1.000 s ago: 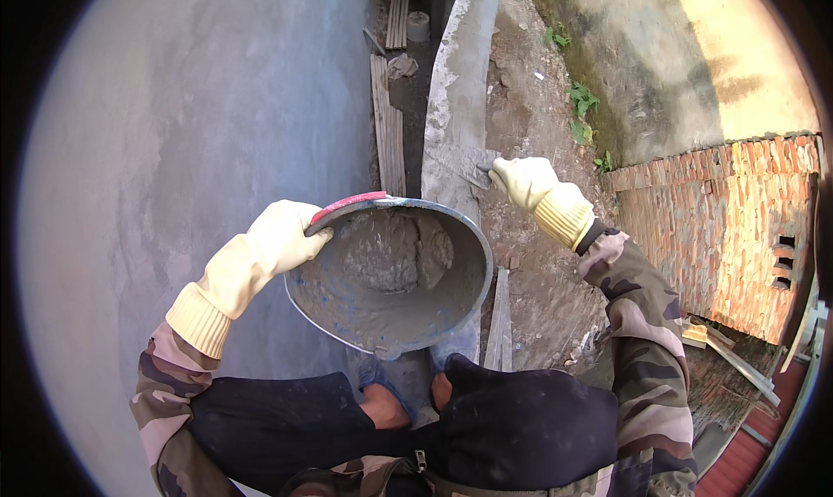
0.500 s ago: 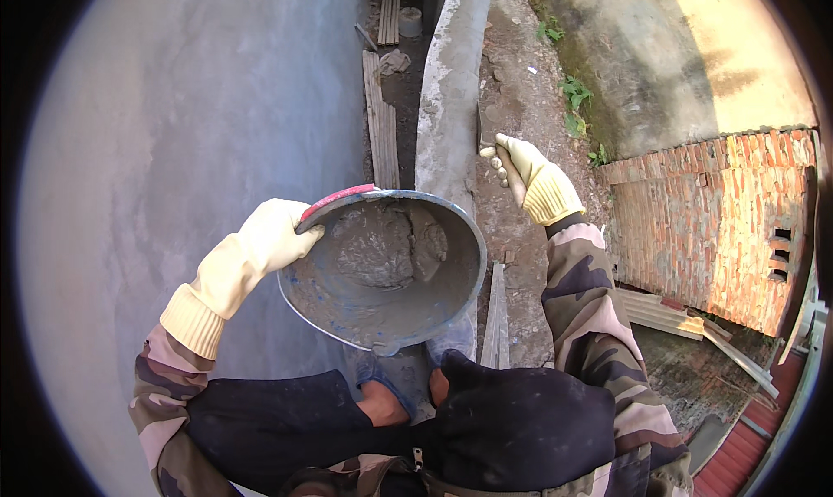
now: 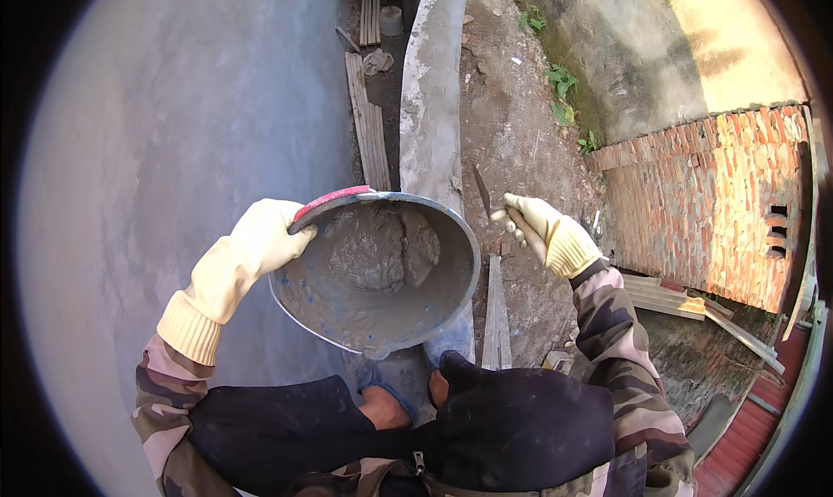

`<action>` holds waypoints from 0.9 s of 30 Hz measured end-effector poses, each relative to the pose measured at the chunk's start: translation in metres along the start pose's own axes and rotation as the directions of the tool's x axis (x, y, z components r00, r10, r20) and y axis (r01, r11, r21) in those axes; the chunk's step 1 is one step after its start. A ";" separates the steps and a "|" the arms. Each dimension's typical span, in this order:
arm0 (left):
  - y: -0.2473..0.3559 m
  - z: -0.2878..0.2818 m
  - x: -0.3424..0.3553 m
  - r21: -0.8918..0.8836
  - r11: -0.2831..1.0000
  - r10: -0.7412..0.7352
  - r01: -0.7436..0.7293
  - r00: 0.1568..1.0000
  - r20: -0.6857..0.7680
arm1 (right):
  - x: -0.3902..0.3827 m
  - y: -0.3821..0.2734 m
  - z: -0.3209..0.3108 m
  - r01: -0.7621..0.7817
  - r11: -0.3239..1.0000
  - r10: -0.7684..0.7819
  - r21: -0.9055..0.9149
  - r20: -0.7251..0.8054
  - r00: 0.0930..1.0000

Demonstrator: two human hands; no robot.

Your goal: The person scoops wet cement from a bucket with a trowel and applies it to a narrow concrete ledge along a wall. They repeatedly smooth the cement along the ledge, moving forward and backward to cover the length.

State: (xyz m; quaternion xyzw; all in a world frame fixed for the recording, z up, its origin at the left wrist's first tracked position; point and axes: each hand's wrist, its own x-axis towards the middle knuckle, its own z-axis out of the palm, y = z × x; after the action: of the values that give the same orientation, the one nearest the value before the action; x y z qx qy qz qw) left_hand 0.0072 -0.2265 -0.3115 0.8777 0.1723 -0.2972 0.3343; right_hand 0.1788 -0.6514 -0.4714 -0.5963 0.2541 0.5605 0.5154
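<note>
My left hand (image 3: 260, 241), in a cream glove, is closed on the rim of a bucket (image 3: 408, 319) beside its red grip. The bucket is tilted toward me, and grey wet mortar (image 3: 369, 250) lies inside, with more smeared on the walls. To the right of the bucket, my gloved right hand (image 3: 538, 224) is closed round the handle of a trowel (image 3: 482, 192). Its narrow dark blade points up and left, seen nearly edge-on and apart from the bucket. My feet in blue footwear (image 3: 382, 384) show partly below the bucket.
A smooth grey plastered surface (image 3: 191, 115) fills the left. A narrow concrete ledge (image 3: 434, 89) runs ahead, with wooden boards (image 3: 369, 124) in the gap beside it. Rough ground (image 3: 512, 133), a metal straightedge (image 3: 496, 319) and a brick wall (image 3: 694, 202) lie to the right.
My right hand has moved right and down with the trowel, and its blade now shows more. The bucket and left hand have shifted slightly left; the surroundings have shifted left in view.
</note>
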 end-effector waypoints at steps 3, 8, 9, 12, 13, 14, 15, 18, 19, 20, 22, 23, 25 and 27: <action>0.007 -0.001 -0.002 0.022 0.999 0.025 -0.025 1.000 0.001 | 0.040 -0.085 0.013 0.286 0.958 -0.285 0.016 -0.036 0.958; 0.013 -0.005 -0.007 0.038 0.999 -0.001 0.000 1.000 0.023 | 0.078 -0.190 0.037 0.387 0.918 -0.385 0.088 -0.045 0.922; 0.012 -0.005 -0.007 0.039 0.999 0.017 -0.018 1.000 0.010 | 0.082 -0.195 0.040 0.398 0.917 -0.397 0.017 -0.046 0.917; 0.008 -0.004 -0.008 0.014 1.000 -0.025 0.025 0.999 0.025 | 0.084 -0.193 0.043 0.393 0.909 -0.401 -0.141 -0.039 0.915; 0.006 -0.004 -0.007 -0.013 0.997 -0.073 0.074 0.996 0.052 | 0.082 -0.185 0.042 0.377 0.913 -0.385 -0.154 -0.025 0.923; 0.005 -0.004 -0.006 0.011 0.999 -0.051 0.051 0.998 0.046 | 0.078 -0.177 0.041 0.363 0.916 -0.370 -0.168 -0.010 0.929; 0.005 -0.005 -0.006 0.024 0.998 -0.052 0.050 0.997 0.052 | 0.074 -0.167 0.041 0.303 0.947 -0.307 -0.102 -0.021 0.951; 0.006 -0.007 -0.005 0.044 0.997 -0.063 0.060 0.995 0.073 | 0.053 -0.127 0.043 0.255 0.957 -0.262 -0.135 -0.036 0.964; 0.008 -0.007 -0.005 0.043 0.996 -0.076 0.072 0.993 0.087 | 0.045 -0.114 0.043 0.237 0.964 -0.239 -0.124 0.001 0.971; 0.010 -0.007 -0.004 0.056 0.997 -0.057 0.053 0.996 0.073 | 0.037 -0.099 0.043 0.204 0.972 -0.205 -0.118 0.004 0.979; 0.013 -0.007 -0.003 0.054 0.997 -0.055 0.051 0.996 0.066 | 0.024 -0.066 0.048 0.129 0.983 -0.132 -0.129 -0.011 0.991; 0.015 -0.007 -0.003 0.069 0.997 -0.021 0.018 0.999 0.045 | 0.018 -0.047 0.051 0.080 0.992 -0.081 -0.102 -0.004 0.997; 0.017 -0.007 -0.003 0.059 0.998 -0.029 0.027 0.999 0.030 | 0.004 -0.012 0.055 -0.002 0.997 0.004 -0.071 0.020 1.000; 0.017 -0.007 -0.003 0.074 0.997 -0.001 -0.001 0.999 0.039 | -0.010 0.023 0.056 -0.072 0.995 0.074 -0.071 0.021 0.997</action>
State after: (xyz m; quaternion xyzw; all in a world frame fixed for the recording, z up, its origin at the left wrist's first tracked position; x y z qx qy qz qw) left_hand 0.0162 -0.2338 -0.2974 0.8835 0.1547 -0.3202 0.3050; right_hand 0.1330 -0.6114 -0.4605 -0.5978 0.2499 0.5943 0.4764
